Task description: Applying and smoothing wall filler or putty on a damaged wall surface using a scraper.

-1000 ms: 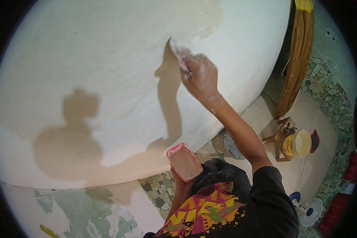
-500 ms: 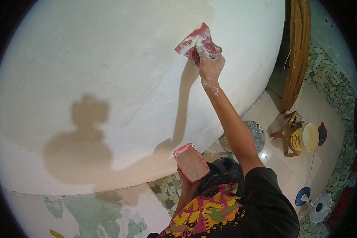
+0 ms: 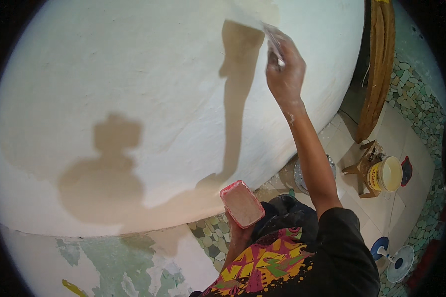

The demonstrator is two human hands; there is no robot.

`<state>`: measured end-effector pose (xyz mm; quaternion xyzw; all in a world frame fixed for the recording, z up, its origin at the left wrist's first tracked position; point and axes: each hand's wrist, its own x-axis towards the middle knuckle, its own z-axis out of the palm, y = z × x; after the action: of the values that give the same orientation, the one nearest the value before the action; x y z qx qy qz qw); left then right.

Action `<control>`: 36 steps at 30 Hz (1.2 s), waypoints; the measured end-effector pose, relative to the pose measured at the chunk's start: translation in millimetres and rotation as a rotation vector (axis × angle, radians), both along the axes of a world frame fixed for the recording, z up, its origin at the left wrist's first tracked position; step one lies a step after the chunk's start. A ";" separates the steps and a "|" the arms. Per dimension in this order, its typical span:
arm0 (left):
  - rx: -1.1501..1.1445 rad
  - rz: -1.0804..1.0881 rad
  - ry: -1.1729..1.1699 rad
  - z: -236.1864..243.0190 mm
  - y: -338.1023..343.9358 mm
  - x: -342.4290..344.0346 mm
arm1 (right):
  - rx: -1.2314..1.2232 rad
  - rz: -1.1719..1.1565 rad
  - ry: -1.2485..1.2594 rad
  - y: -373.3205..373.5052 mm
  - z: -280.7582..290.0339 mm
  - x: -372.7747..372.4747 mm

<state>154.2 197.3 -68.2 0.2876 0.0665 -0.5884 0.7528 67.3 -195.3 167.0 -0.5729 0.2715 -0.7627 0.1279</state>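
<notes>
My right hand [image 3: 288,72] is raised at a large pale wall [image 3: 173,74], its fingers closed on a putty spreader [image 3: 274,40]. The spreader is turned nearly edge-on and smeared by motion; in the earlier frame its face is red and streaked with white. I cannot tell whether its edge touches the wall. Low in front of my body, my left hand [image 3: 239,232] grips a red-rimmed rectangular tub [image 3: 254,196] from below. Smooth beige putty [image 3: 242,205] fills it. Shadows of my head and arm fall across the wall.
To the right stand a wooden post [image 3: 380,69], a small wooden stool [image 3: 365,166] and a yellow-white bucket [image 3: 375,177]. A speckled round object [image 3: 299,175] is partly behind my forearm. A blue-and-white fan [image 3: 399,262] is at lower right, beside a pebble border [image 3: 415,96].
My right hand has shifted rightward and slightly up, and the spreader has turned from face-on to nearly edge-on. The tub stays in my left hand; the whole view has shifted slightly.
</notes>
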 end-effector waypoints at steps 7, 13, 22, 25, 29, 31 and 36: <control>0.023 0.016 0.019 4.4 -0.1 -5.6 | 0.162 0.149 0.311 70.9 -6.2 45.3; 0.018 -0.010 -0.004 4.6 -7.6 1.8 | 0.180 0.396 0.162 65.7 -8.1 34.0; 0.080 0.021 -0.036 -0.7 3.2 -0.9 | 0.093 -0.130 0.323 12.1 -10.1 21.8; 0.062 -0.001 -0.004 -2.9 7.1 5.4 | 0.083 0.086 0.480 39.8 -11.0 16.3; -0.083 -0.060 -0.007 6.4 2.7 4.4 | -0.028 0.002 0.637 22.4 -15.6 -8.7; -0.059 -0.047 -0.029 12.7 -1.2 2.6 | -0.061 -0.034 0.660 4.8 -17.1 -14.5; 0.010 -0.066 -0.072 8.8 -0.6 6.0 | -0.402 -0.147 0.617 -37.6 -37.5 -10.8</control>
<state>160.1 196.7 -59.4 0.3146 0.0327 -0.6016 0.7335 56.5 -232.9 129.5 -0.7685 0.1827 -0.5992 -0.1301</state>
